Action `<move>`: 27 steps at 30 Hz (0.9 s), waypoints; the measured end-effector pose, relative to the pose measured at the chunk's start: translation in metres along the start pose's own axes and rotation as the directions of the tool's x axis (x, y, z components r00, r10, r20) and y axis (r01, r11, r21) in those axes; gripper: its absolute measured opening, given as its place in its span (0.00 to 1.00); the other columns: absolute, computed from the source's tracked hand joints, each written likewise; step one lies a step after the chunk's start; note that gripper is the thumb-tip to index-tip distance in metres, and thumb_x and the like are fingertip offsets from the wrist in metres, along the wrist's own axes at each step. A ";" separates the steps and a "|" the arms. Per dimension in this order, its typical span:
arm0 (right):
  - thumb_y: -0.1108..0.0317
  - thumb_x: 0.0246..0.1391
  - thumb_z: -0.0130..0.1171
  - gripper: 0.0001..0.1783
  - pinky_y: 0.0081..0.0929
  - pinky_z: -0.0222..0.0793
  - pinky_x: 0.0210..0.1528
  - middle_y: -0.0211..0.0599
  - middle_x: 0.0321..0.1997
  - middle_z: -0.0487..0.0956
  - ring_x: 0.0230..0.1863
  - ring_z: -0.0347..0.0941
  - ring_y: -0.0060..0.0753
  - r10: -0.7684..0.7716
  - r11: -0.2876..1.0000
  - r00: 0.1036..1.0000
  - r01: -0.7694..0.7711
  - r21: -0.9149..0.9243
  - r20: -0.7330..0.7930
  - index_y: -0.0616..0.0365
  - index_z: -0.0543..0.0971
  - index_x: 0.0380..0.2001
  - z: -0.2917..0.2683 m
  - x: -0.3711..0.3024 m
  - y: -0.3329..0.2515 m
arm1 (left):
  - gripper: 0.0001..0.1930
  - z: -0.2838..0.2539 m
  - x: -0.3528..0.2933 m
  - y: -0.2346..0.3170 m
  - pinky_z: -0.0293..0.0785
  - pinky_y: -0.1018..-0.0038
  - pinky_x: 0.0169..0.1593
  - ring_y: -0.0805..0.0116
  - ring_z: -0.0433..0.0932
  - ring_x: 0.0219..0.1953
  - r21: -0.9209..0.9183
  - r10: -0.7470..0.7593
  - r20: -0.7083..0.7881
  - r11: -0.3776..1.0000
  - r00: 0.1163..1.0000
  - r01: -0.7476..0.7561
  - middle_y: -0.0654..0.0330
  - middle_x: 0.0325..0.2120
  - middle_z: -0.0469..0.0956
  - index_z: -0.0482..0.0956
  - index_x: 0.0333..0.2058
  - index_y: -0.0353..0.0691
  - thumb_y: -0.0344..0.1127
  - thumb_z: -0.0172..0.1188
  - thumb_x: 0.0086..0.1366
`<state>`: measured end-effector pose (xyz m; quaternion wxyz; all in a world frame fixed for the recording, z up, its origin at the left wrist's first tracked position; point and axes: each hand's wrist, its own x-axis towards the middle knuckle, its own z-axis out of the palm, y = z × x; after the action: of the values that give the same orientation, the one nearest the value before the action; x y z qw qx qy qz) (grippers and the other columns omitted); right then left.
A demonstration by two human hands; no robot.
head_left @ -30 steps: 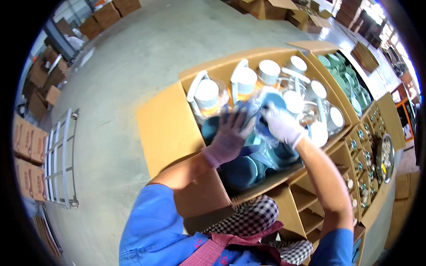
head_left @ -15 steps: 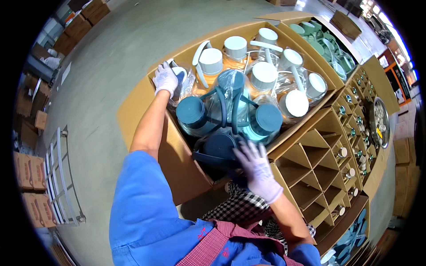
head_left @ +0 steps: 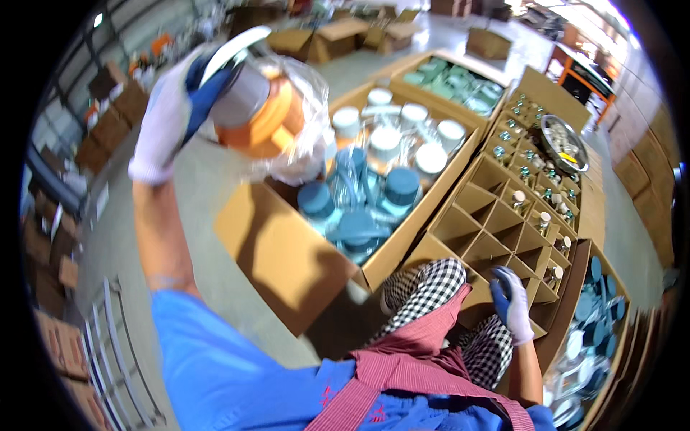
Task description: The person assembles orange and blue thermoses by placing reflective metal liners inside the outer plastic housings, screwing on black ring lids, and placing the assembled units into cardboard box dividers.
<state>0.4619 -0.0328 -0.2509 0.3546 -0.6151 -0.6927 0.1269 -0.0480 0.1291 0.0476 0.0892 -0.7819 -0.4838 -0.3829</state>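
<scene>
My left hand (head_left: 176, 108), in a white glove with a blue palm, is raised at the upper left. It grips the white handle of an orange thermos jug (head_left: 262, 122), which is tilted and partly wrapped in clear plastic. Beyond and to the right of it, an open carton (head_left: 316, 262) holds more jugs, some with white lids (head_left: 384, 142) and some with dark teal lids (head_left: 400, 185). Low on the right, my right hand (head_left: 512, 302) hovers by a divided carton (head_left: 496, 253), its fingers loosely bent and apart, with nothing visible in them.
Glass-like pieces with pale or metallic tops fill several cells of the divided carton; a metal bowl (head_left: 564, 144) rests on its far part. Cartons of green jugs (head_left: 460, 86) and blue-teal items (head_left: 593, 334) flank it. A metal rack (head_left: 118, 352) lies at the left.
My left hand has lifted the orange jug from the carton's left corner, up and leftward. My right hand has left the dark teal jug and moved right. The view has tilted up.
</scene>
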 end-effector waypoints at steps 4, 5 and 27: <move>0.64 0.59 0.59 0.26 0.28 0.64 0.59 0.47 0.55 0.76 0.57 0.71 0.34 0.315 0.788 0.949 -0.240 0.567 -0.036 0.68 0.70 0.56 0.071 0.039 -0.030 | 0.15 -0.026 -0.037 0.006 0.72 0.77 0.43 0.76 0.76 0.37 -0.467 -0.207 -0.036 0.868 0.978 0.167 0.64 0.39 0.80 0.79 0.47 0.34 0.36 0.59 0.65; 0.62 0.58 0.60 0.29 0.27 0.62 0.60 0.50 0.56 0.75 0.58 0.71 0.36 0.384 0.708 0.921 -0.243 0.663 -0.073 0.68 0.68 0.58 0.087 0.055 -0.033 | 0.14 -0.015 -0.053 0.003 0.72 0.78 0.42 0.76 0.76 0.37 -0.522 -0.231 -0.045 0.835 0.972 0.175 0.63 0.38 0.81 0.79 0.46 0.34 0.36 0.59 0.65; 0.52 0.67 0.44 0.23 0.26 0.71 0.42 0.35 0.37 0.80 0.36 0.75 0.25 0.227 0.927 0.932 -0.118 0.357 -0.283 0.62 0.77 0.41 -0.110 0.101 0.167 | 0.24 0.238 -0.227 0.266 0.69 0.63 0.55 0.53 0.75 0.49 -0.908 0.922 0.248 0.328 0.298 -0.259 0.50 0.49 0.75 0.73 0.54 0.40 0.35 0.63 0.58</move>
<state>0.6614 0.0691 -0.2400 0.5482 -0.6177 -0.5369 0.1722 0.2392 -0.0429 -0.2104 -0.2886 -0.9466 0.1059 -0.0975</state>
